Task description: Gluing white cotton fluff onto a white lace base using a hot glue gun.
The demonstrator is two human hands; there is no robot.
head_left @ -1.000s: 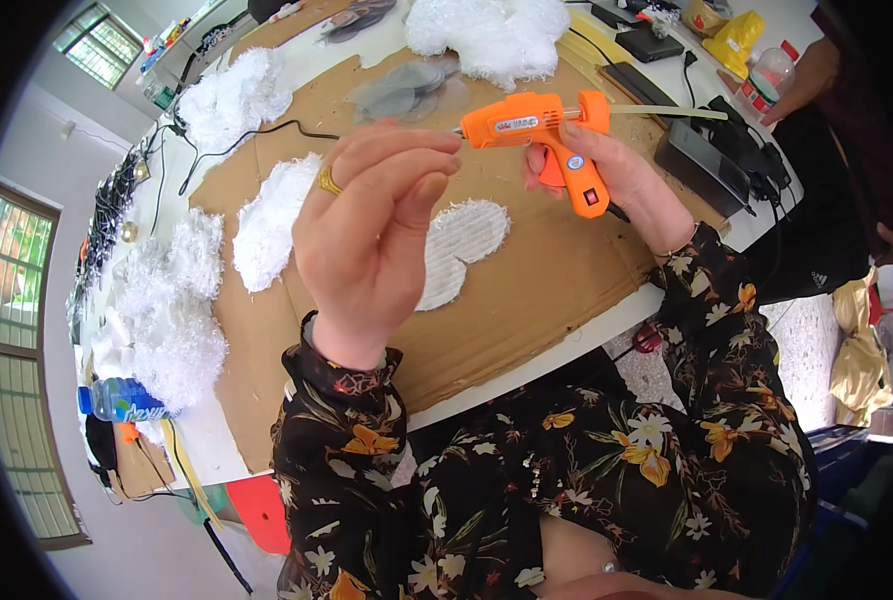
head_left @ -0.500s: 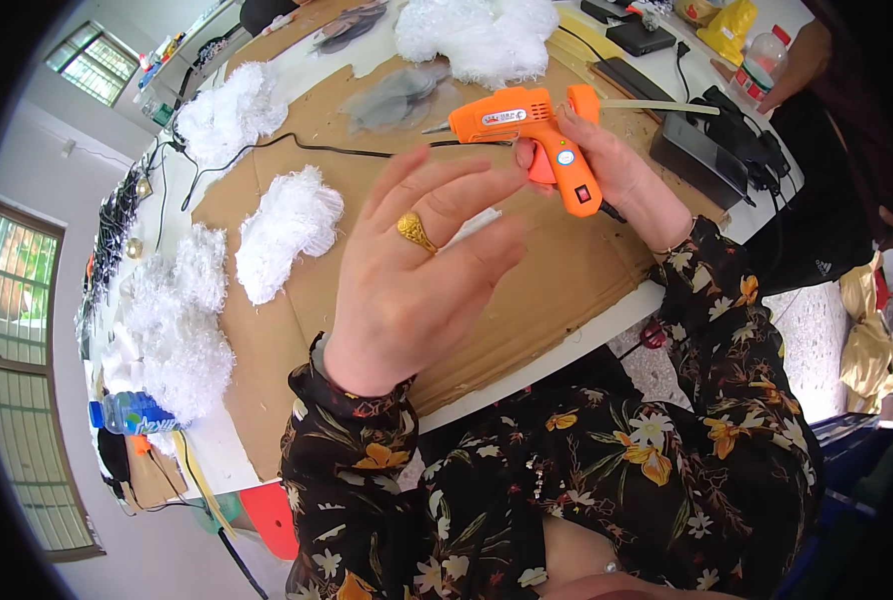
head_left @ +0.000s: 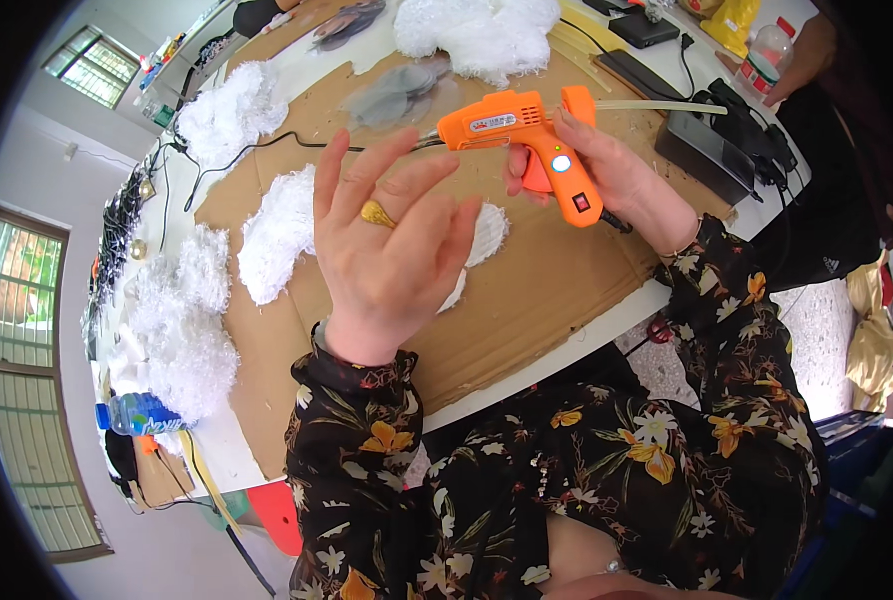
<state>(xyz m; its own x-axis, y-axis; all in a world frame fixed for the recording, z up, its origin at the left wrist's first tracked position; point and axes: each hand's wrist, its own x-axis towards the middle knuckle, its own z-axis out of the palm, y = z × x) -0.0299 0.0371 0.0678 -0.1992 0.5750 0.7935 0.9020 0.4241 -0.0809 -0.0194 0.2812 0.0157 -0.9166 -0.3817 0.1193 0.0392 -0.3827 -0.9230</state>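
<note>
An orange glue gun (head_left: 564, 180) is gripped by its handle in my right hand (head_left: 627, 175), held above the cardboard with its nozzle toward the left. A pale glue stick (head_left: 657, 106) sticks out of its back, and a round light glows on the handle. My left hand (head_left: 382, 240), with a gold ring, is raised by the nozzle, fingers apart and nothing seen in them. It partly covers the nozzle tip. Behind its fingers, a white fuzzy-edged piece (head_left: 489, 235) lies on the cardboard (head_left: 537, 320). Another white fluffy piece (head_left: 275, 240) lies to the left, partly hidden by that hand.
Sheer grey petal-like pieces (head_left: 397, 95) lie beyond the glue gun. White fluffy heaps (head_left: 472, 35) sit at the back and left. A black cord (head_left: 257, 147) crosses the cardboard. At right are a black box (head_left: 705, 155), a bottle (head_left: 767, 58) and another person's hand (head_left: 802, 70).
My left hand has moved a little left, away from the glue gun, uncovering more of the white piece behind it. The glue gun has shifted slightly, and its handle light looks brighter.
</note>
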